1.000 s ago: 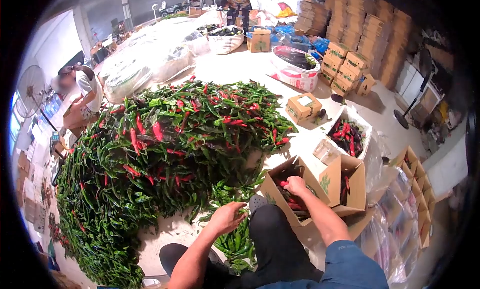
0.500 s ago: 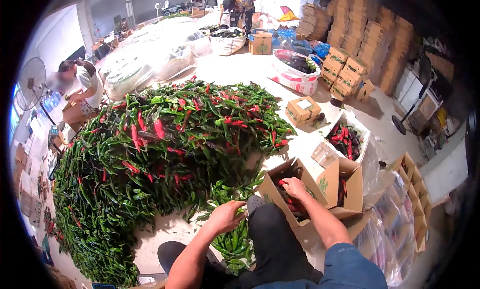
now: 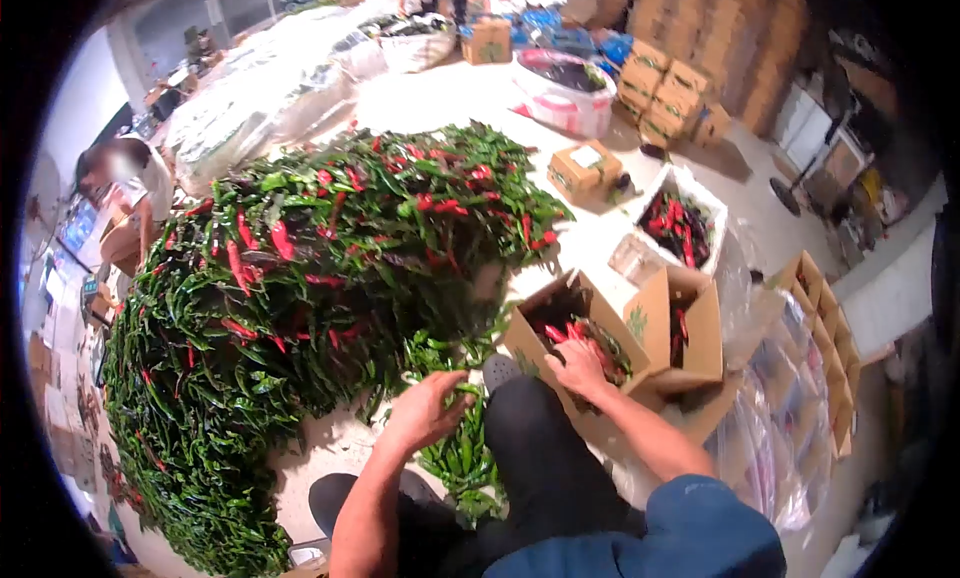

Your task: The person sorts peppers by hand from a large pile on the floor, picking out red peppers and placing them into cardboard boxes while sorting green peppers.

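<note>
My right hand (image 3: 580, 368) reaches into an open cardboard box (image 3: 528, 356), its fingers closed on red chili peppers (image 3: 572, 331) lying over darker ones. My left hand (image 3: 428, 410) is loosely curled with thumb and fingers apart, and nothing shows in it. Beneath it, loose green peppers (image 3: 462, 448) lie on the floor beside my shoe (image 3: 500, 372). A large heap of green peppers mixed with red ones (image 3: 300, 308) fills the floor ahead and to the left. A second open box (image 3: 700, 330) with some red peppers inside stands just right of the first.
A white crate (image 3: 712, 213) of red and dark peppers stands beyond the boxes, near a closed carton (image 3: 583, 170). A divided cardboard piece (image 3: 820, 348) and clear plastic (image 3: 765, 428) lie at right. Another person (image 3: 135, 198) sits at far left; stacked cartons (image 3: 665, 93) stand behind.
The view has tilted downward and shifted. My right hand has drawn slightly toward me within the box, and more red peppers show at its fingertips. My left hand stays over the loose green peppers.
</note>
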The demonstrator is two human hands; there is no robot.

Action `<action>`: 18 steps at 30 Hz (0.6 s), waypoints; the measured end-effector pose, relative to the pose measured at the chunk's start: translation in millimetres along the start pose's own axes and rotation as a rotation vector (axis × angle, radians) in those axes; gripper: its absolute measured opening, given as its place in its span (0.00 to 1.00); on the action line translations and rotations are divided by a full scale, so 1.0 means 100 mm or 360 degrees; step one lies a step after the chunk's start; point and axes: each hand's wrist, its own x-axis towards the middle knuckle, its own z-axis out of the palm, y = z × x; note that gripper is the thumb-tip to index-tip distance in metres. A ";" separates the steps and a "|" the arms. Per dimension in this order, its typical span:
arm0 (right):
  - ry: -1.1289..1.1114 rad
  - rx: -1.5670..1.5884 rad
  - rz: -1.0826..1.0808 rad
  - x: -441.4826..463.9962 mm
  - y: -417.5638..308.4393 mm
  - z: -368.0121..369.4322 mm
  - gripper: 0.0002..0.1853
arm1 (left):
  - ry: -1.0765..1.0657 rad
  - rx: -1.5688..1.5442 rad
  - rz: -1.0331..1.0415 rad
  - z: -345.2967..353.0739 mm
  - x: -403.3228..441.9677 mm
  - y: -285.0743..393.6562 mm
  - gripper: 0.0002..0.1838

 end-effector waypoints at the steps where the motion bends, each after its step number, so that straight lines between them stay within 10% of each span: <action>1: -0.0153 -0.0111 -0.0056 -0.10 -0.12 -0.09 0.20 | -0.0033 0.0098 -0.0013 -0.05 0.01 0.06 0.22; 8: -0.0794 -0.0264 0.0650 -0.06 -0.36 -0.15 0.15 | -0.0070 0.0008 -0.0060 0.05 0.03 0.07 0.21; 18: 0.0034 -0.0075 0.1007 -0.32 0.32 0.05 0.17 | 0.0389 -0.0336 -0.0146 -0.22 -0.11 -0.27 0.21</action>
